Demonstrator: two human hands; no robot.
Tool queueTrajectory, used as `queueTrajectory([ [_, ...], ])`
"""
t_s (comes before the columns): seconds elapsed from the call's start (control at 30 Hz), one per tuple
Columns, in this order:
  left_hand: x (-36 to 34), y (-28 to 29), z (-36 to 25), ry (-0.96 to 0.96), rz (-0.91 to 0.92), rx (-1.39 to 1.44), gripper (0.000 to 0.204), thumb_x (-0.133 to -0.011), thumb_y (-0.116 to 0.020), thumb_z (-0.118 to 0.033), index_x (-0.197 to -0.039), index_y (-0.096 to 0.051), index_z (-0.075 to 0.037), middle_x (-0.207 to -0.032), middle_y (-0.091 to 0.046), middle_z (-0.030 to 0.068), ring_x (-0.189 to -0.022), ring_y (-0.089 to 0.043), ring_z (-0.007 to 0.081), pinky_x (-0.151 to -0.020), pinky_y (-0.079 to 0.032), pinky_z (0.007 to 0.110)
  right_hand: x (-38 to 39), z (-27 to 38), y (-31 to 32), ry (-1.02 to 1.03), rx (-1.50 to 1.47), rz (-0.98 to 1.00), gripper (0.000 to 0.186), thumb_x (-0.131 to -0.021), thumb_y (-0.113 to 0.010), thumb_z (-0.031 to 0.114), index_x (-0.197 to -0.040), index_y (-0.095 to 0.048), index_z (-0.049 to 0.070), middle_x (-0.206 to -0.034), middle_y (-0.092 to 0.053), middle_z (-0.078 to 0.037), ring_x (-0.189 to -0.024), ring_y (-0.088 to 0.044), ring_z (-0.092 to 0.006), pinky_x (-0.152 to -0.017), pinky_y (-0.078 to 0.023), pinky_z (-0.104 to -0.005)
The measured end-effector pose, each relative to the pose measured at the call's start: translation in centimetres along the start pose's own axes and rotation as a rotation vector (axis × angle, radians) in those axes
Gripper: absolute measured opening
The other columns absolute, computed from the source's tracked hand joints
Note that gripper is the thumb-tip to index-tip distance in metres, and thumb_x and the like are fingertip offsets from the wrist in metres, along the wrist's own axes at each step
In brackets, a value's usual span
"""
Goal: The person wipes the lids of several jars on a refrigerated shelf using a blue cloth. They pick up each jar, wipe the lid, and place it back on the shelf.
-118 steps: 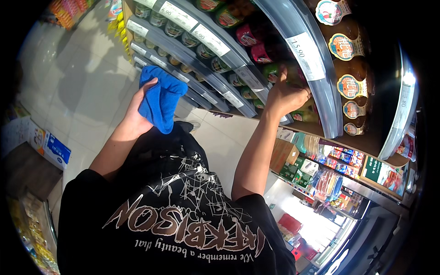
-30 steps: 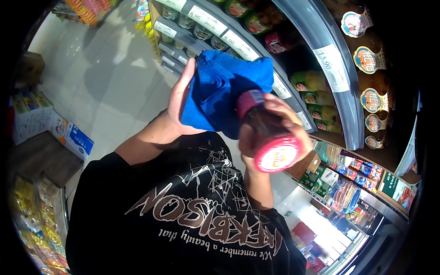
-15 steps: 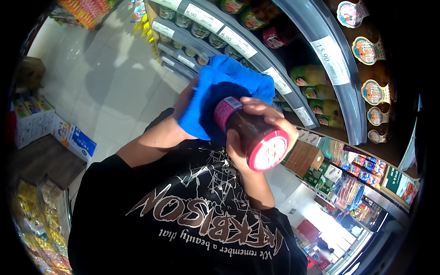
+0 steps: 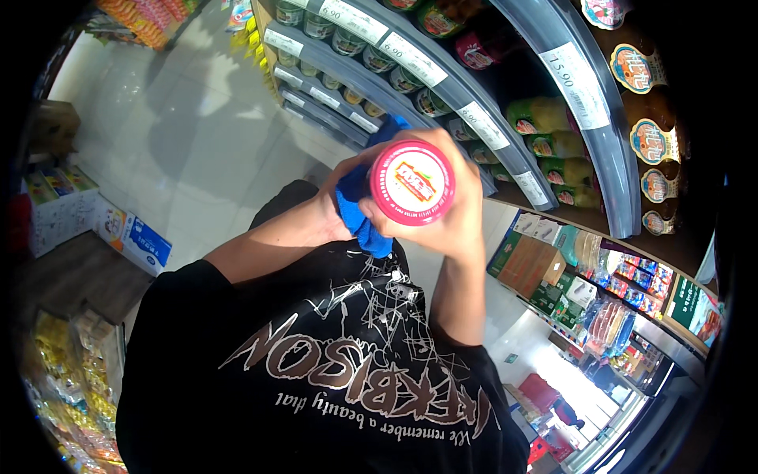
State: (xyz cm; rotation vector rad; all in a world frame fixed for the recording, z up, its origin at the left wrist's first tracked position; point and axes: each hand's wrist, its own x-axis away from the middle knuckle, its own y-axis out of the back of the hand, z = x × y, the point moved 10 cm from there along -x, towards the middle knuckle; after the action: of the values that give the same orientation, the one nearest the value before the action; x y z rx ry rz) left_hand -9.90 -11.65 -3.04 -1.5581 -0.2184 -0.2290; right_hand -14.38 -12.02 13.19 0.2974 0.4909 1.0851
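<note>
My right hand (image 4: 464, 193) grips a glass jar by its upper part, and the jar's pink-red lid (image 4: 412, 182) with a white centre faces up at me. Below the lid, the jar's body is almost wholly hidden. A blue cloth (image 4: 365, 225) is bunched in my left hand (image 4: 335, 201), pressed to the left side of the jar. Most of the left fingers are out of sight behind the cloth and jar. Both hands meet in front of my chest, close to the shelves.
Grey shelf edges (image 4: 580, 83) with price tags curve across the upper right, holding rows of jars (image 4: 347, 41). Tiled floor (image 4: 197, 118) stretches to the left, with cartons (image 4: 130, 237) beside it. Bagged goods (image 4: 75, 379) stand at lower left. A brown box (image 4: 530, 265) sits at right.
The jar has tipped so its lid now faces me, and it moved up and left. The cloth, spread behind the jar before, is now bunched around its side, mostly hidden.
</note>
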Motion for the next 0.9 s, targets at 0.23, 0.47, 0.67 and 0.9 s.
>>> queueTrajectory([
  [0.23, 0.4, -1.7, 3.2, 0.297, 0.090, 0.087, 0.054, -0.100, -0.041, -0.052, -0.123, -0.060, -0.007, -0.106, -0.069, 0.0112, -0.089, -0.069, 0.0235, -0.062, -0.058, 0.041, 0.2, -1.9, -1.6, -0.192, -0.287, 0.457, 0.059, -0.055, -0.095, 0.012, -0.106, -0.067, 0.002, -0.105, -0.071, -0.014, -0.101, -0.068, -0.0265, -0.090, -0.054, -0.0396],
  [0.47, 0.1, 1.1, 0.1, 0.093, -0.002, -0.089, 0.046, -0.102, -0.037, -0.045, -0.121, -0.059, -0.010, -0.101, -0.067, 0.0121, -0.070, -0.067, 0.0312, -0.043, -0.050, 0.034, 1.2, -6.1, -1.7, -0.316, -0.435, -0.075, 0.040, -0.072, -0.085, 0.009, -0.107, -0.068, -0.001, -0.102, -0.073, -0.008, -0.093, -0.068, -0.0133, -0.085, -0.056, -0.0322],
  [0.67, -0.5, 1.7, -0.8, 0.029, -0.107, -0.076, 0.037, -0.104, -0.040, -0.038, -0.130, -0.058, -0.017, -0.103, -0.068, 0.0072, -0.069, -0.065, 0.0194, -0.043, -0.046, 0.031, 3.9, -7.8, -2.5, -0.417, -0.409, -0.198, 0.060, -0.070, -0.091, 0.012, -0.119, -0.061, -0.003, -0.113, -0.068, -0.012, -0.094, -0.067, -0.0174, -0.088, -0.054, -0.0335],
  [0.9, -0.3, 1.4, -0.7, 0.084, -0.083, -0.150, 0.037, -0.104, -0.043, -0.039, -0.129, -0.059, -0.017, -0.096, -0.068, 0.0071, -0.067, -0.065, 0.0183, -0.039, -0.046, 0.033, 5.5, -8.9, -1.6, -0.292, -0.242, -0.263, 0.070, -0.067, -0.095, 0.012, -0.125, -0.058, -0.001, -0.112, -0.069, -0.009, -0.102, -0.065, -0.0170, -0.093, -0.052, -0.0340],
])
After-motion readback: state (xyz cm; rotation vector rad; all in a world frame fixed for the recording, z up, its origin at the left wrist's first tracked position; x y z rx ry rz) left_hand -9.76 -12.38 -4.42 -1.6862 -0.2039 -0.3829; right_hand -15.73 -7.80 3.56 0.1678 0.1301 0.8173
